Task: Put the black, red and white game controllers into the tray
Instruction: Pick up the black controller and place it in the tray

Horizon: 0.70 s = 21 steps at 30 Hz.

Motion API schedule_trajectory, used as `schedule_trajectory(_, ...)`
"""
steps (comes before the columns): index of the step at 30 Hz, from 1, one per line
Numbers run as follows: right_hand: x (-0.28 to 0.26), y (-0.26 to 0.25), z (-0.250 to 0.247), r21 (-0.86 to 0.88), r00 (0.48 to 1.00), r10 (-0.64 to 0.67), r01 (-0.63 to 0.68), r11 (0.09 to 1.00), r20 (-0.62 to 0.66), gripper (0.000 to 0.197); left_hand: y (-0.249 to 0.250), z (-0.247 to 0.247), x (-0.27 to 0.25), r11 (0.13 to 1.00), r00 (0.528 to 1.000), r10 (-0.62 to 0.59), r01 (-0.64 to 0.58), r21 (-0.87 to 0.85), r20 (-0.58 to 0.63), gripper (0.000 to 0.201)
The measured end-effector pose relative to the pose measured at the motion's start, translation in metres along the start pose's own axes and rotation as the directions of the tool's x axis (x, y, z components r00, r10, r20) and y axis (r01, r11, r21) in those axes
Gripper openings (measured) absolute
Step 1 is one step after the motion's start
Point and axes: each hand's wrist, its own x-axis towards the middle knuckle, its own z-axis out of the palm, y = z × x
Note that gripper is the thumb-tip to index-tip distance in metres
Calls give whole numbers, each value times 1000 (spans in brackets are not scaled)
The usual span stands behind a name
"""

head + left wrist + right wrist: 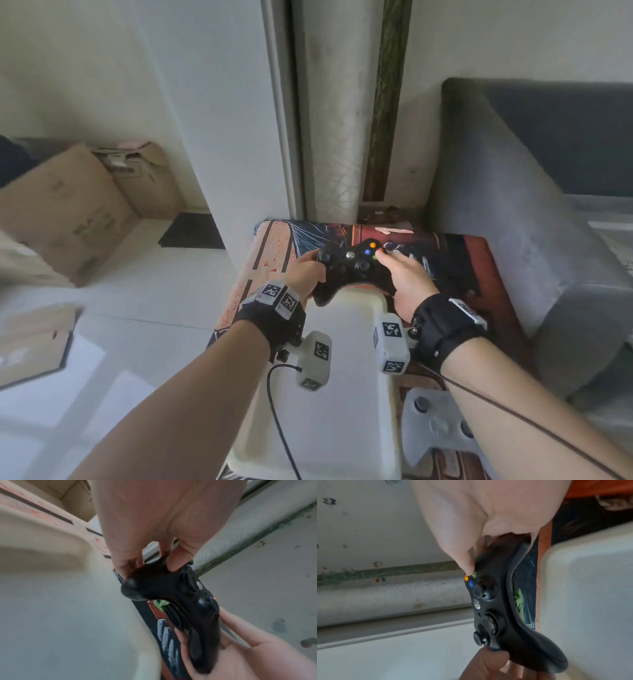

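Both hands hold a black game controller (349, 265) with coloured buttons above the far end of the white tray (342, 394). My left hand (306, 272) grips its left handle, thumb near the stick. My right hand (402, 274) grips the right handle with the thumb on the buttons. The left wrist view shows the black game controller (180, 601) beside the tray's rim (140, 615). The right wrist view shows the black game controller (501, 601) and the tray's corner (583, 588). A white game controller (435, 428) lies right of the tray. No red controller is visible.
The tray and controllers rest on a printed cushion or low table (462, 260). A grey sofa (531, 205) stands to the right, a wall and curtain (329, 120) behind. Cardboard boxes (68, 205) sit on the white floor at the left.
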Motion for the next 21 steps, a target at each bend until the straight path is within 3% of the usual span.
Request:
schedule_trajectory(4,-17,19,29,-28,999,22,-21,999,29,18,-18,-33,-15,997,992,-69,73,30,-106,44)
schedule_trajectory(7,-25,35,43,-24,999,43,-42,999,15,12,-56,-58,16,990,978,-118,129,53,-174,47)
schedule_trajectory(11,-33,54,50,-86,1000,21,-21,996,-6,14,-62,-60,3,987,971,-129,145,65,-202,29)
schedule_trajectory(14,-35,67,51,-73,998,22,-27,997,-56,17,-49,-50,-27,994,981,-81,93,60,-178,33)
schedule_trajectory(16,-37,70,52,-84,997,20,-26,996,-77,19,-49,-48,-27,997,985,-20,33,71,-170,40)
schedule_trajectory(21,-33,80,63,-102,984,39,-58,993,-172,27,-58,-42,-19,976,981,135,-108,189,-138,32)
